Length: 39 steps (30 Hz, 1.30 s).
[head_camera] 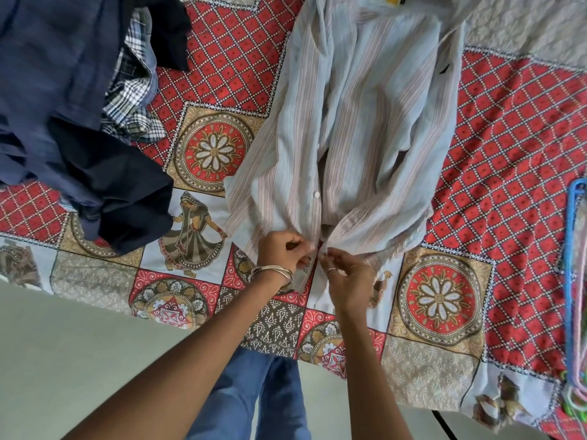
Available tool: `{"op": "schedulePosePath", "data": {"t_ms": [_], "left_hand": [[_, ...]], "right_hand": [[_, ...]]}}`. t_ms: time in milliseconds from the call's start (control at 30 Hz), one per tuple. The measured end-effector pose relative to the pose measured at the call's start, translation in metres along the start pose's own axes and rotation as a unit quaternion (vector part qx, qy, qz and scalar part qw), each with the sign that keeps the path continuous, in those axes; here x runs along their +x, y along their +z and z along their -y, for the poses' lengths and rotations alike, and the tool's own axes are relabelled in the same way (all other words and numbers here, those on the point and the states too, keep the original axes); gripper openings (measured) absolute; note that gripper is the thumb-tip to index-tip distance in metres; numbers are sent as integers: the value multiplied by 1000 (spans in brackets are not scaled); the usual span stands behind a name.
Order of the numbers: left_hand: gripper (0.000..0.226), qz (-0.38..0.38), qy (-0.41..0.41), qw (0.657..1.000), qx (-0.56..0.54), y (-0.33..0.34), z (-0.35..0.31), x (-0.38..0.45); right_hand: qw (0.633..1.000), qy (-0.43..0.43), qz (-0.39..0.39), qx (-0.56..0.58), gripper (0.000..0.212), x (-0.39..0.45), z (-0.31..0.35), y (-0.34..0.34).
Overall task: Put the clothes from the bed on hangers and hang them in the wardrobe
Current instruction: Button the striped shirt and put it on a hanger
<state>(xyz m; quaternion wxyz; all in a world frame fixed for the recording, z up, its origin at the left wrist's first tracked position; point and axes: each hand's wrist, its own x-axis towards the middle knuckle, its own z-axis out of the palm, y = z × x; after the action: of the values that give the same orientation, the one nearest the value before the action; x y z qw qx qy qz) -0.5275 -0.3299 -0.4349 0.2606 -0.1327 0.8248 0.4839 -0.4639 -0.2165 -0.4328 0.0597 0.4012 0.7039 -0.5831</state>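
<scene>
The striped shirt (pixel 359 122) lies spread near the front edge of the bed (pixel 508 154), and doing up its placket looks best done with both edges held taut and aligned. The left hand (pixel 282 249) and right hand (pixel 346 277), fingers curled, each pinch a placket edge at the hem; hangers (pixel 575 249) lie at the bed's right edge.

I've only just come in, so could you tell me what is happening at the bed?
A person stands at the bed working on a striped shirt spread on the patterned cover. The left hand and the right hand each pinch the shirt's front edges near a button. A pile of dark clothes lies to the left; coloured hangers lie at the right edge. No hanger is in the shirt yet.
</scene>
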Motion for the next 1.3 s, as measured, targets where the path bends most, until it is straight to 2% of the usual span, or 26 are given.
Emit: {"op": "schedulePosePath", "data": {"t_ms": [133, 233, 333, 433, 500, 567, 667, 867, 1067, 1200, 1300], "left_hand": [[10, -3, 56, 996, 75, 1, 0, 3], [11, -2, 73, 992, 105, 2, -5, 7], [11, -3, 46, 995, 93, 2, -8, 7], [12, -5, -10, 999, 32, 4, -8, 5], [13, -8, -43, 999, -9, 5, -8, 3], [9, -20, -39, 999, -25, 5, -7, 2], [5, -25, -26, 999, -41, 4, -13, 0], [15, -17, -16, 1000, -9, 2, -17, 2], [17, 5, -7, 1000, 28, 2, -29, 1], [13, -13, 13, 995, 101, 3, -34, 6], [11, -9, 22, 993, 120, 7, -32, 8]], "right_hand": [[973, -164, -68, -145, 16, -5, 2, 11], [954, -223, -72, -188, 16, -2, 2, 13], [944, -252, -50, -207, 15, 2, 4, 11], [951, -237, -14, -200, 11, 6, 9, 5], [970, -171, 64, -164, 12, 9, 11, -3], [982, -73, 156, -71, 19, 15, 14, -10], [980, 9, 199, 6, 20, 29, 16, -14], [986, 21, 166, 9, 6, 31, 25, -12], [994, -44, 95, -31, 23, 20, 17, -2], [991, -97, 29, -92, 6, 11, 17, 5], [989, -114, 13, -97, 5, 10, 18, 6]]}}
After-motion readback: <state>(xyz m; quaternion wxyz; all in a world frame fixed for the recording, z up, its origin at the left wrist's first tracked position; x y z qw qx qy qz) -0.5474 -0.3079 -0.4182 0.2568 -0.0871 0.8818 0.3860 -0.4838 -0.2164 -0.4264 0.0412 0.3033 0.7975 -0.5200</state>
